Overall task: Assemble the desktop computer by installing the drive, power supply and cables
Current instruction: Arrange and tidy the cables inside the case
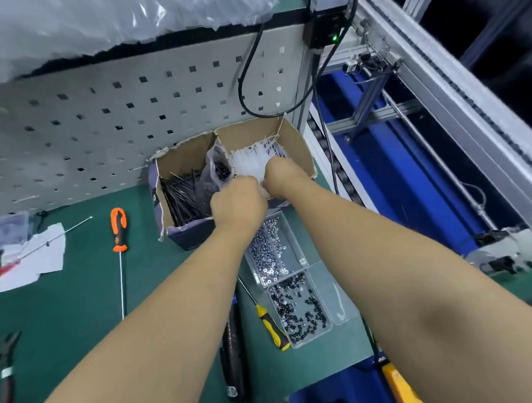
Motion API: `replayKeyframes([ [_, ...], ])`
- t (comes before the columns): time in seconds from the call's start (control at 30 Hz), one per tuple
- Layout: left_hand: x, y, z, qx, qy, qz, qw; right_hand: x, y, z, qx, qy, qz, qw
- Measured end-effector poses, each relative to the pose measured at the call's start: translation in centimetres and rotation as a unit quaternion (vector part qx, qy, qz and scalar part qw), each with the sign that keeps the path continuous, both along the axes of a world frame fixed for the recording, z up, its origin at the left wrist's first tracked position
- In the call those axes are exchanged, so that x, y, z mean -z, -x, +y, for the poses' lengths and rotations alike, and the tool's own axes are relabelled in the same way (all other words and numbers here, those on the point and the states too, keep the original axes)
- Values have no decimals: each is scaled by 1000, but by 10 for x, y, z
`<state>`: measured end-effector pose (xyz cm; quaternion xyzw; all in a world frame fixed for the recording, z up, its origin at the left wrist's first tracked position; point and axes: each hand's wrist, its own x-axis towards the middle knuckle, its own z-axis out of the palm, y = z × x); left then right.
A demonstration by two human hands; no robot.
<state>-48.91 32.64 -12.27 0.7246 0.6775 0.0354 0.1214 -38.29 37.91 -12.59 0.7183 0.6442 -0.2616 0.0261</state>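
On the green bench, a yellow screwdriver (272, 329) lies beside a clear tray of screws (288, 279). Beyond it, both hands reach into a cardboard box (299, 145): the left hand (237, 202) and right hand (280, 178), fingers curled, grip a bundle of white cable ties (250, 161). Black ties (179, 196) fill the box's left compartment.

Both hands reach into cardboard box (299, 145) on green bench (80, 301). Left hand (237, 202) and right hand (283, 176) grip bundle of white cable ties (251, 162). Black ties (182, 196) fill left compartment. Orange screwdriver (119, 229) lies left of box; screw trays (279, 261) sit in front of it.
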Motion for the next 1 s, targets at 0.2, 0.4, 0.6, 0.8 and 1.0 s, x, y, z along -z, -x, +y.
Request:
replayKeyframes([
  [0.2, -14, -23, 0, 32, -76, 89, 993, -18, -31, -23, 76, -109, 100, 986],
  [0.4, -42, -53, 9, -106, 59, -263, 957, -44, -65, -61, 187, -187, 260, 929],
  [0.6, -74, -108, -3, -221, 169, -663, 694, -69, -99, -102, 196, -192, 244, 930],
  [0.8, -101, -194, -44, -63, 140, -640, 753, -102, -173, -164, 236, -244, 153, 928],
  [1.0, -131, -310, -128, 75, 193, -602, 771, -146, -275, -272, 397, -369, 142, 828],
])
